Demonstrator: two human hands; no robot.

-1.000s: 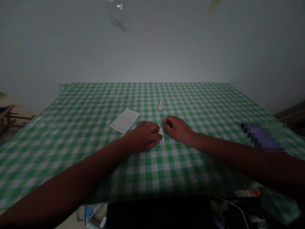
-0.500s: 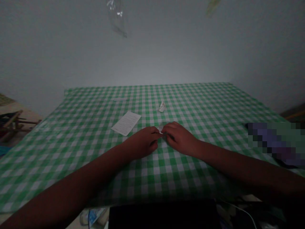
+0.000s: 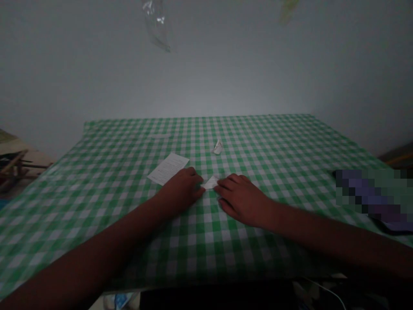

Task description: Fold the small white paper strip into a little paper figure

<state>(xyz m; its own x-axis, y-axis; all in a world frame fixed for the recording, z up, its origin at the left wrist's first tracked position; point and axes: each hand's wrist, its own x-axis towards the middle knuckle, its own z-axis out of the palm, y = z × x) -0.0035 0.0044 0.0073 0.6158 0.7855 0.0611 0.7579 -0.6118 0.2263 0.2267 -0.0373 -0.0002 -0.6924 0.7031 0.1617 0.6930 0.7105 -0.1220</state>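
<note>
A small folded piece of paper (image 3: 211,182), white with faint print and pointed at the top, lies on the checked tablecloth between my hands. Its left corner sits between the thumb and forefinger of my left hand (image 3: 182,188), which is closed on it. From the other side, my right hand (image 3: 244,200) touches the right corner with its fingertips, fingers spread and thumb apart. A flat printed sheet (image 3: 168,168) lies beside my left hand, which covers its lower right part. Farther back stands or lies another small folded paper (image 3: 218,147).
The green and white tablecloth (image 3: 258,150) reaches back to a grey wall (image 3: 226,64). At the right edge lies a dark, pixelated flat object (image 3: 371,198). A faint clear strip (image 3: 160,136) rests at the back left. A plastic bag (image 3: 158,26) hangs on the wall.
My hands have moved apart, the left one leftward over the printed sheet's edge, the right one slightly nearer to me. The folded paper between them now shows more fully. The view has shifted slightly.
</note>
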